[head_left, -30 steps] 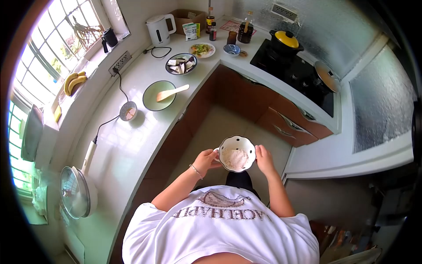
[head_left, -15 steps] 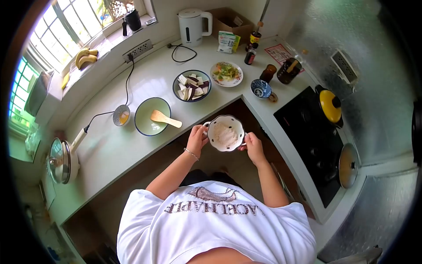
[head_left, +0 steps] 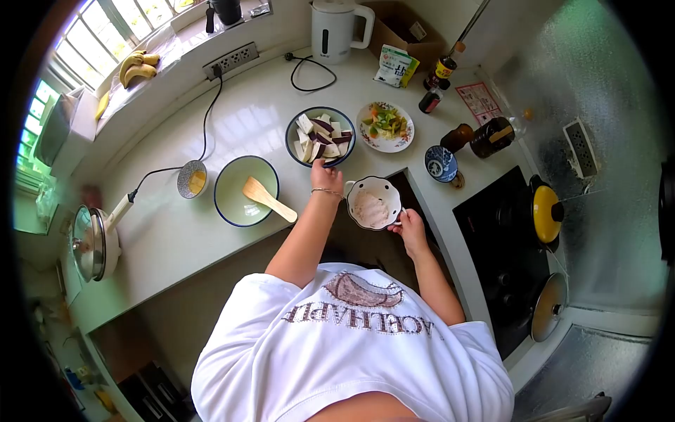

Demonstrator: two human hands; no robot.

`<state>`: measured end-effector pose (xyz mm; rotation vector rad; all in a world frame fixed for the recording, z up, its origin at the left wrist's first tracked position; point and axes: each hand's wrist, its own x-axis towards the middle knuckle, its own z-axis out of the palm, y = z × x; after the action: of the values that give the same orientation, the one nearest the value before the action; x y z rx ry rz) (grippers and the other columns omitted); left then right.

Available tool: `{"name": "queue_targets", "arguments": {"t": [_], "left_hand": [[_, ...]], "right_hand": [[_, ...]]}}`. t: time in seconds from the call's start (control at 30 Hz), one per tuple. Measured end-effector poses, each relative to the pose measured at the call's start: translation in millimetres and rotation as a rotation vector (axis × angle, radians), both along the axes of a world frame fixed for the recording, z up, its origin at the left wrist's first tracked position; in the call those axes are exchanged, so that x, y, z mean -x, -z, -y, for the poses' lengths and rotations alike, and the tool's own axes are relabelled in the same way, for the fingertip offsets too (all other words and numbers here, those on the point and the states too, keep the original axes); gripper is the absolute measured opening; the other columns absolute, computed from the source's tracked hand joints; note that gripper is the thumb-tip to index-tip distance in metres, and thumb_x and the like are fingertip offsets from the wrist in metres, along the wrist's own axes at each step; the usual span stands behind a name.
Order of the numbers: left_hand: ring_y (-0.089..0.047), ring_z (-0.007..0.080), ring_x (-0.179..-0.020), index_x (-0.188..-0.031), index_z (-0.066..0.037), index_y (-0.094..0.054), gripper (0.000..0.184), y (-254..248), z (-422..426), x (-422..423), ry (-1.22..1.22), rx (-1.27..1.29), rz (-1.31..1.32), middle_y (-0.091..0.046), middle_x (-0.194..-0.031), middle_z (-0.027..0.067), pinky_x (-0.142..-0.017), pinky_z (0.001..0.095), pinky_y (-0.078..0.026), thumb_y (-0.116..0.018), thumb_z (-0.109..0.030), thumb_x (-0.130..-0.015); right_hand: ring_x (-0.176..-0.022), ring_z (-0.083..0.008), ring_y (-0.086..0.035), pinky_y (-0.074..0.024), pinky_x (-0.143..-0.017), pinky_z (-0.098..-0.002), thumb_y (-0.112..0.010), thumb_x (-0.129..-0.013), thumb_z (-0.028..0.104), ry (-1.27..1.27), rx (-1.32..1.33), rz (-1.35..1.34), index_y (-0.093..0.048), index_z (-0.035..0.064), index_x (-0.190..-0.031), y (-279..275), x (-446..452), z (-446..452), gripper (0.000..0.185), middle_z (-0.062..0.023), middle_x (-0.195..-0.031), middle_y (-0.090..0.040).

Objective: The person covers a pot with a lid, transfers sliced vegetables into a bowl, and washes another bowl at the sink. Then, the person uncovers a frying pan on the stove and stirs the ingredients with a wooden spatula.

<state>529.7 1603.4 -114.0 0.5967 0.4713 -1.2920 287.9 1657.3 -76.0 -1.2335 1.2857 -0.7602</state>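
Observation:
My right hand grips one handle of a white scalloped bowl with pale powder inside, held over the counter's front edge. My left hand is at the near rim of a blue-rimmed bowl of cut white and purple pieces; its fingers are bent at the rim, apart from the white bowl. Left of it stands a pale green bowl with a wooden spatula resting in it. A floral plate of chopped vegetables lies to the right of the cut pieces.
A small patterned bowl and a lidded electric pan stand left. Behind are a white kettle, its cord and a seasoning packet. Bottles, a blue bowl and a black stove with a yellow-lidded pot are right.
My left hand has let go of the white bowl and moved to the bowl of cut pieces. My right hand still holds the white bowl, now nearer the counter. The view has shifted.

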Motion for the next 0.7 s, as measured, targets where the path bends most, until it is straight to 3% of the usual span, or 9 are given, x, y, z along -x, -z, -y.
{"name": "queue_targets", "arguments": {"t": [0.1, 0.2, 0.3, 0.33, 0.43, 0.53, 0.6, 0.67, 0.7], "left_hand": [[-0.042, 0.0165, -0.097, -0.098, -0.007, -0.046, 0.029, 0, 17, -13, -0.032, -0.033, 0.011, -0.052, -0.098, 0.0029, -0.102, 0.0343, -0.017, -0.046, -0.03, -0.08], [-0.034, 0.0177, -0.115, -0.114, -0.006, -0.041, 0.045, -4, 32, -32, -0.064, -0.054, 0.048, -0.047, -0.11, 0.0043, -0.105, 0.0347, -0.011, -0.047, -0.033, -0.079], [-0.022, 0.0191, -0.127, -0.126, -0.006, -0.029, 0.058, -13, 47, -52, -0.011, -0.035, 0.059, -0.035, -0.131, 0.0075, -0.106, 0.0357, -0.009, -0.046, -0.035, -0.079], [-0.013, 0.0215, -0.132, -0.131, -0.006, -0.023, 0.065, -13, 50, -57, -0.011, -0.011, 0.033, -0.022, -0.14, 0.0113, -0.106, 0.0355, -0.007, -0.047, -0.036, -0.079], [-0.013, 0.0216, -0.131, -0.132, -0.006, -0.021, 0.067, -10, 60, -72, 0.015, -0.1, 0.036, -0.015, -0.141, 0.0133, -0.106, 0.0344, -0.005, -0.049, -0.036, -0.078], [-0.011, 0.0186, -0.131, -0.132, -0.004, -0.024, 0.066, -57, 19, -60, -0.007, -0.084, 0.354, -0.018, -0.141, 0.0117, -0.105, 0.0327, -0.006, -0.05, -0.034, -0.079], [-0.015, 0.0175, -0.13, -0.13, -0.002, -0.026, 0.061, -70, -11, -57, -0.02, -0.07, 0.422, -0.022, -0.139, 0.0108, -0.105, 0.0314, -0.009, -0.049, -0.03, -0.08], [-0.019, 0.0163, -0.129, -0.128, 0.0, -0.029, 0.056, -57, -39, -52, -0.03, -0.05, 0.491, -0.027, -0.137, 0.01, -0.104, 0.0301, -0.012, -0.048, -0.025, -0.082], [-0.023, 0.0155, -0.127, -0.128, 0.001, -0.029, 0.053, -35, -52, -51, 0.013, 0.047, 0.717, -0.031, -0.135, 0.0091, -0.103, 0.0288, -0.016, -0.046, -0.02, -0.082]], "right_hand": [[-0.061, -0.0117, -0.056, -0.0448, -0.055, -0.0205, -0.036, -0.092, 0.014, -0.045, -0.023, 0.029, -0.048, 0.0041, -0.084, 0, -9, 13, 0.017, -0.0055, -0.079, -0.055], [-0.062, -0.012, -0.056, -0.045, -0.056, -0.0206, -0.036, -0.092, 0.013, -0.078, -0.061, 0.041, -0.048, 0.004, -0.084, -1, -21, 23, 0.017, -0.0054, -0.079, -0.055], [-0.063, -0.0122, -0.056, -0.0451, -0.056, -0.021, -0.036, -0.092, 0.013, -0.123, -0.092, 0.069, -0.048, 0.0038, -0.086, -3, -37, 37, 0.017, -0.0052, -0.079, -0.055], [-0.064, -0.0125, -0.056, -0.0454, -0.058, -0.0216, -0.036, -0.093, 0.014, -0.139, -0.108, 0.059, -0.049, 0.0039, -0.088, -4, -43, 43, 0.017, -0.0053, -0.08, -0.055], [-0.062, -0.0144, -0.058, -0.0462, -0.055, -0.0214, -0.036, -0.092, 0.014, -0.175, -0.151, 0.126, -0.047, 0.0028, -0.083, -1, -60, 62, 0.018, -0.0066, -0.08, -0.055], [-0.064, -0.015, -0.059, -0.0457, -0.056, -0.0213, -0.036, -0.092, 0.014, -0.223, -0.199, 0.111, -0.048, 0.0024, -0.088, 18, -73, 86, 0.018, -0.0066, -0.082, -0.055], [-0.064, -0.0151, -0.058, -0.0454, -0.056, -0.0212, -0.036, -0.092, 0.016, -0.289, -0.228, 0.087, -0.048, 0.0025, -0.09, 23, -85, 95, 0.018, -0.0068, -0.082, -0.055], [-0.065, -0.0137, -0.057, -0.0451, -0.057, -0.021, -0.036, -0.093, 0.017, -0.331, -0.24, 0.075, -0.048, 0.0032, -0.09, 24, -94, 104, 0.018, -0.0059, -0.082, -0.055], [-0.065, -0.0124, -0.057, -0.0448, -0.059, -0.0208, -0.036, -0.093, 0.018, -0.367, -0.248, 0.061, -0.049, 0.0039, -0.09, 24, -97, 108, 0.019, -0.0051, -0.081, -0.055]]}}
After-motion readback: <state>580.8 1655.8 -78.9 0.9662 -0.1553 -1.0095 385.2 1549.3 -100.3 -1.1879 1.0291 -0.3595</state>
